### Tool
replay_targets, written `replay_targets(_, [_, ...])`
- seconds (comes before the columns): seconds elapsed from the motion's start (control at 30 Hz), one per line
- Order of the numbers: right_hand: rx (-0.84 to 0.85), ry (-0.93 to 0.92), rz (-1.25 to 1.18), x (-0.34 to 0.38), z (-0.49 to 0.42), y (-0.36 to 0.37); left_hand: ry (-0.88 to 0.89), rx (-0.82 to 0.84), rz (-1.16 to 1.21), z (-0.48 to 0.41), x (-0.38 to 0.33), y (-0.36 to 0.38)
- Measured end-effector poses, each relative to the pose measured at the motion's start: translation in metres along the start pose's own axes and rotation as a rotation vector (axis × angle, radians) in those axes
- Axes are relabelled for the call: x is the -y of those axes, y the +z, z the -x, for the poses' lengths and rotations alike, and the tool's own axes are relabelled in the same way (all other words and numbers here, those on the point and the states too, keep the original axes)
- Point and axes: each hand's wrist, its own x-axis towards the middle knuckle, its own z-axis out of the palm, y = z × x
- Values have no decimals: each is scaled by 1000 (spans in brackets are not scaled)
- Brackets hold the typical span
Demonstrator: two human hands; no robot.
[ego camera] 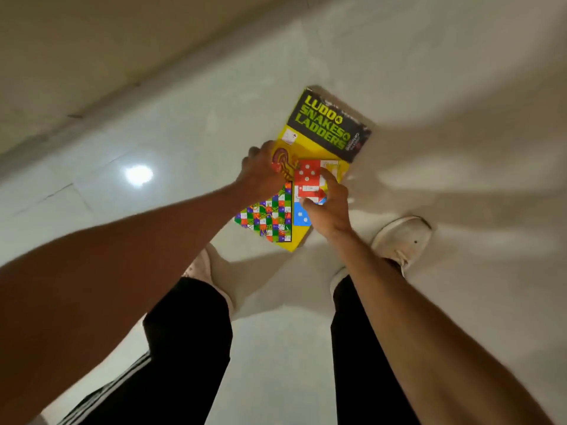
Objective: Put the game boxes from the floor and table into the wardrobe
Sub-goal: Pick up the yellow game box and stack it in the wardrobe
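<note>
1. The game box point(310, 154) is low at the pale tiled floor point(460, 302), just in front of the person's feet. I cannot tell if it rests on the tiles or is a little lifted.
2. Its lid is yellow with a black band that reads "LUDO SNAKES LADDERS", and it shows a chequered board and red and blue dice.
3. The left hand point(260, 177) is at the left long edge of the box, with its fingers curled round this edge, so it grips the box.
4. The right hand point(329, 210) is over the right long edge. Its index finger and thumb lie on the lid; the other fingers are hidden and blurred, so I cannot tell if it grips.
5. Two white shoes point(402, 240) stand near the box, under black trousers point(184, 348) with white stripes.
6. A bright light spot point(138, 174) shines on the floor, to the left of the box.
</note>
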Motion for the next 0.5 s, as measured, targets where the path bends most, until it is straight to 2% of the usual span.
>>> replay_targets(0.13, [-41, -85, -74, 14, 14, -11, -17, -36, 77, 19, -12, -14])
replay_targets(0.23, [-34, -141, -98, 44, 45, -49, 22, -39, 151, 59, -36, -44])
replay_targets(0.33, [-14, -200, -127, 90, 103, -115, 86, -77, 186, 127, -93, -82])
replay_targets(0.5, [0, -246, -216, 172, 240, -269, 158, -66, 189, 294, -236, -145])
